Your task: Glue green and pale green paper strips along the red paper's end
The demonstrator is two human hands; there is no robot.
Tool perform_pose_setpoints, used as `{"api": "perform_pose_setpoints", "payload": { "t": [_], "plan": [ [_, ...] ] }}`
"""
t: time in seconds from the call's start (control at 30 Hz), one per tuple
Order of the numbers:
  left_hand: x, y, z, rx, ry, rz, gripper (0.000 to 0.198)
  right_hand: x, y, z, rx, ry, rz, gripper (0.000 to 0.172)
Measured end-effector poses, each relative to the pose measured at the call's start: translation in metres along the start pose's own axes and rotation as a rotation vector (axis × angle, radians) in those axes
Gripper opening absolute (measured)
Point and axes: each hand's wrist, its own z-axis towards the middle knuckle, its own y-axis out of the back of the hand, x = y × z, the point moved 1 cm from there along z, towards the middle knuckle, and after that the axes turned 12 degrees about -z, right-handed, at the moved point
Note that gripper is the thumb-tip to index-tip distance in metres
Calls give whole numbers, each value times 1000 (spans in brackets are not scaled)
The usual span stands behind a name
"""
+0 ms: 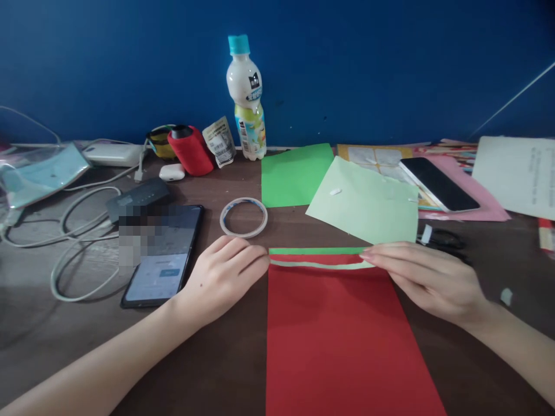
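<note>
Our left hand point(225, 274) and right hand point(427, 277) are lying open, fingertips pressing the ends of thin green and pale strips point(316, 257) along the far edge of the red paper sheet point(342, 341) on the brown table point(229, 358); a tape ring point(243, 218) is sitting just beyond.

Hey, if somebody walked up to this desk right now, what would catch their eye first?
Most likely the big red paper sheet at the front centre, with green strips along its top edge. The left hand and right hand press fingertips on that edge's two ends. Behind them, a tall drink bottle with a turquoise cap stands against the blue wall, and a tape ring lies just beyond the left hand.
</note>
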Motion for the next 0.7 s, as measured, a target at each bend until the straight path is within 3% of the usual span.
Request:
{"api": "perform_pose_setpoints", "payload": {
  "t": [0.2, 0.37, 0.57, 0.7],
  "plan": [
    [-3, 1, 3, -72, -22, 68, 12, 0, -3, -1, -75, -41, -90, 56],
    [0, -1, 3, -83, 10, 43, 8, -10, -3, -1, -124, -59, -171, 50],
    [0, -2, 3, -105, 80, 23, 8, -20, 11, 2, -64, 104, -266, 38],
    [-2, -4, 2, -94, 139, -63, 11, -16, 19, 5, -38, 75, -209, 49]
  ]
}}
